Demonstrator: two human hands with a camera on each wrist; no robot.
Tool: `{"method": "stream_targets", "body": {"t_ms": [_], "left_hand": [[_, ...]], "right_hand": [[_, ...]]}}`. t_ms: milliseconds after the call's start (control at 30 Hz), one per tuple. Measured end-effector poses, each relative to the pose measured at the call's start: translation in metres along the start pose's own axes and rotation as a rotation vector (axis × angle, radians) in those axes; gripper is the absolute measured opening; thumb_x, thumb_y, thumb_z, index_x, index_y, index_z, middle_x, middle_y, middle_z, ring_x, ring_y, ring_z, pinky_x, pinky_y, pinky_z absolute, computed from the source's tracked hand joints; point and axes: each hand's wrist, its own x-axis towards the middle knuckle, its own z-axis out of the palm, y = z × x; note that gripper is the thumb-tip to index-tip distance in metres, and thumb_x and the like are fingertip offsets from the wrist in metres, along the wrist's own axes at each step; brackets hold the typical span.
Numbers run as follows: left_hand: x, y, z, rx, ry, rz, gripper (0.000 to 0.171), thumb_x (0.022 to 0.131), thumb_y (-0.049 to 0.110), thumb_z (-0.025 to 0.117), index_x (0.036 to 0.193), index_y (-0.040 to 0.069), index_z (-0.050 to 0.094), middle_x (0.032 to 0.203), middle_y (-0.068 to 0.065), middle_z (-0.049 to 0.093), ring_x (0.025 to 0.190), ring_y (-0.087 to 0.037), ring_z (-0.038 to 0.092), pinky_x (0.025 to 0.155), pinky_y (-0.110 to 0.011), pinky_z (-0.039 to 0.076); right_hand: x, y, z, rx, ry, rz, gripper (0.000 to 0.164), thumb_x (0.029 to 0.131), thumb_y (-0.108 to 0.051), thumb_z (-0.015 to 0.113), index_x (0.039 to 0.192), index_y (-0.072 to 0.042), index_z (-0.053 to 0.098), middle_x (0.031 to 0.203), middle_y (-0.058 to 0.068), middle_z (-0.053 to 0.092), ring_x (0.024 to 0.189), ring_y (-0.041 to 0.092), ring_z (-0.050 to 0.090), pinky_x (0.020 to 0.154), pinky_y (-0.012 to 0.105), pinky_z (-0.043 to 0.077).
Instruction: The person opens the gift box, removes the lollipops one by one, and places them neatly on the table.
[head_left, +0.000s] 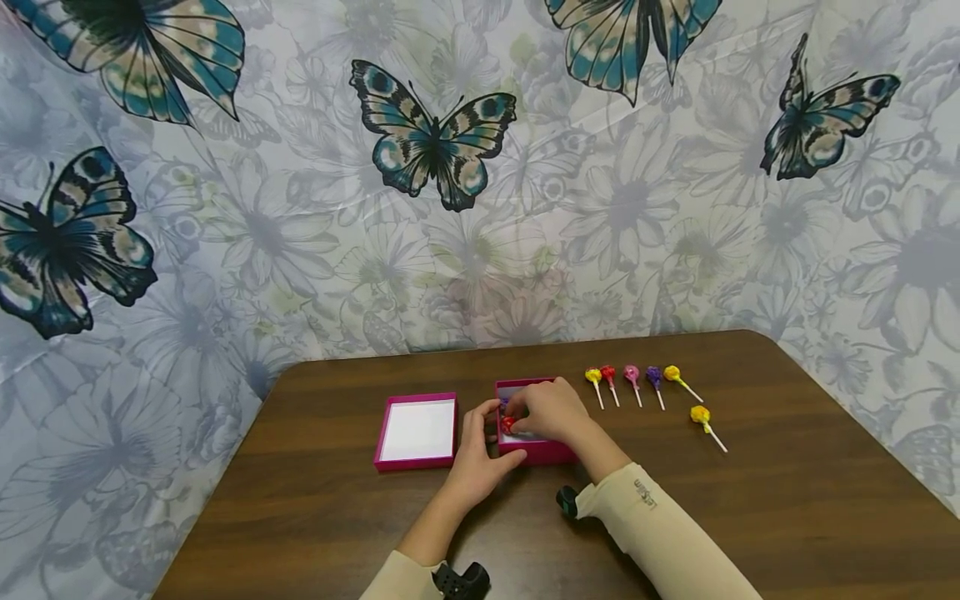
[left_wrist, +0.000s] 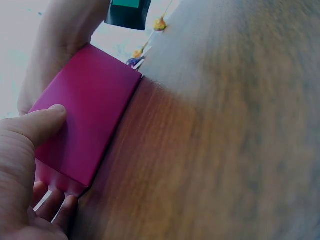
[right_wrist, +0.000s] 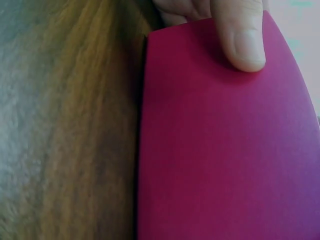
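Note:
A magenta box (head_left: 538,453) with a pale inside stands on the table. My left hand (head_left: 474,467) grips its front left corner, thumb on the front wall and the other fingers along the left side; the left wrist view shows this thumb (left_wrist: 47,122) flat on the magenta face. Over the box, my right hand (head_left: 551,410) reaches in with bent fingers, its fingertips at a red-wrapped lollipop (head_left: 507,425) by the left wall. Behind that one, a purple wrapper (head_left: 504,403) shows inside. The right hand covers much of the box's interior. Its fingers are out of sight in the right wrist view.
Left of the box lies a magenta-rimmed tray or lid (head_left: 378,437) with a white inside. To the right are a row of lollipops, including a pink one (head_left: 632,372) and a purple one (head_left: 654,375), and a yellow lollipop (head_left: 701,415) nearer. A butterfly-print cloth (head_left: 480,275) hangs behind the table.

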Motion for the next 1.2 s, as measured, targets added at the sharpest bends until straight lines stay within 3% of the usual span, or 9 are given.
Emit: {"method": "stream_targets", "body": {"t_ms": [767,1200], "left_hand": [[-0.0024,-0.0004,0.0013,-0.025,-0.004,-0.019,0.082,0.084,0.024,0.081,0.149,0.026,0.029,0.148,-0.005,0.033,0.132,-0.019,0.042,0.108,-0.033,0.047],[0.0007,0.0005,-0.0011,0.000,-0.006,-0.023,0.083,0.086,0.027,0.080,0.150,0.021,0.028,0.148,-0.006,0.033,0.132,-0.019,0.043,0.109,-0.031,0.047]], "right_hand": [[-0.0019,0.0012,0.0022,-0.022,0.007,-0.023,0.014,0.082,-0.035,0.081,0.095,-0.029,0.078,0.086,-0.016,0.075,0.088,0.011,0.068,0.088,0.043,0.044],[-0.0006,0.0009,-0.0005,-0.002,0.030,-0.031,0.013,0.083,-0.037,0.080,0.093,-0.030,0.077,0.089,-0.015,0.075,0.089,0.011,0.068,0.085,0.039,0.041]]}}
